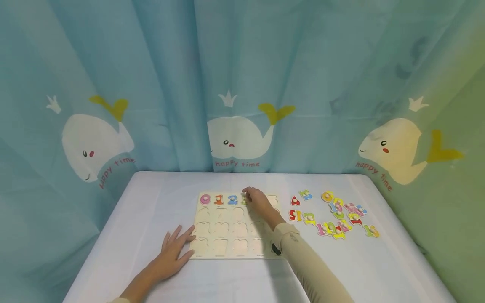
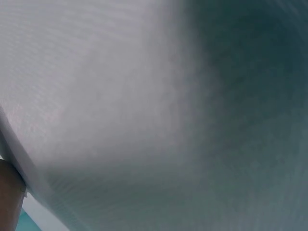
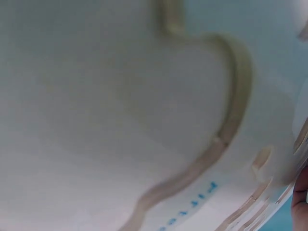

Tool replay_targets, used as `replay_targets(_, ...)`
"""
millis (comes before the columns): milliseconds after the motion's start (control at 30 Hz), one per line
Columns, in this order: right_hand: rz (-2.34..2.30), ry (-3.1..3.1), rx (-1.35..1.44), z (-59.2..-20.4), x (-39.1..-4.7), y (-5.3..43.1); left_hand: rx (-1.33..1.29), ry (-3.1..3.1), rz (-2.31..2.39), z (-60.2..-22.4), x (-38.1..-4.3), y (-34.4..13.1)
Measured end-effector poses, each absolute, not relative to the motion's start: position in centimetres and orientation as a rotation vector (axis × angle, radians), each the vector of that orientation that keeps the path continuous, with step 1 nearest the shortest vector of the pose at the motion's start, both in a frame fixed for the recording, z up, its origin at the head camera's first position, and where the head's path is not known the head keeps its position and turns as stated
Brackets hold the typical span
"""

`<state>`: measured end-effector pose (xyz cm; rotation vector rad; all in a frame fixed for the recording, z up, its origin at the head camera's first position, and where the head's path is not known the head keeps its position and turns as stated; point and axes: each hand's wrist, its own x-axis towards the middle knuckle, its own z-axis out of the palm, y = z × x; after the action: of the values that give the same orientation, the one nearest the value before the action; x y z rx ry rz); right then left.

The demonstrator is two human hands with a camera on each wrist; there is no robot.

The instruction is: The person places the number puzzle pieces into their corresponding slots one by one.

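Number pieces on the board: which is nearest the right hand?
The green 3, partly hidden by the right hand; the 0, 1 and 2 sit farther left, fully visible.

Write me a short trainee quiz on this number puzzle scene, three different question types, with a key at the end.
1. Multiple choice: which number on the puzzle board is nearest the fingers of the right hand?
A) 0
B) 1
C) 3

2. True or false: the left hand is holding a number piece.

3. Fill in: seen from the head camera, the red 4 lies on the table, to the ____ of the board.

Key:
1. C, the green 3, partly hidden by the hand.
2. False; its fingers are spread at the board's left edge.
3. Right.
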<state>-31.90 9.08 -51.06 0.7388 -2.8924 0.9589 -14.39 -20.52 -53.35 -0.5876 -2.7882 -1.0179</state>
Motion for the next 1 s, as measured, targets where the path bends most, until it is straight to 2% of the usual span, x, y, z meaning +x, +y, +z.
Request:
replay_targets(367, 1.047, -2.890, 0.794, -51.1, -31.3, 9.4, -0.575, -2.776, -1.048, -53.3, -13.6, -20.5)
replay_targets(500, 1.059, -2.934, 0.733, -50.3, -31.8, 10.4, -0.587, -2.763, -1.061, -53.2, -13.6, -20.4)
replay_targets(800, 1.001, -2.854, 0.579, -48.0, -32.6, 16.5, -0.582, -2.800, -1.034, -52.4, -14.4, -20.5)
replay_targets(1000, 0.944, -2.991, 0.415, -48.4, -32.0, 21.5, -0.588, -2.805, -1.041, -52.4, -14.1, -20.5)
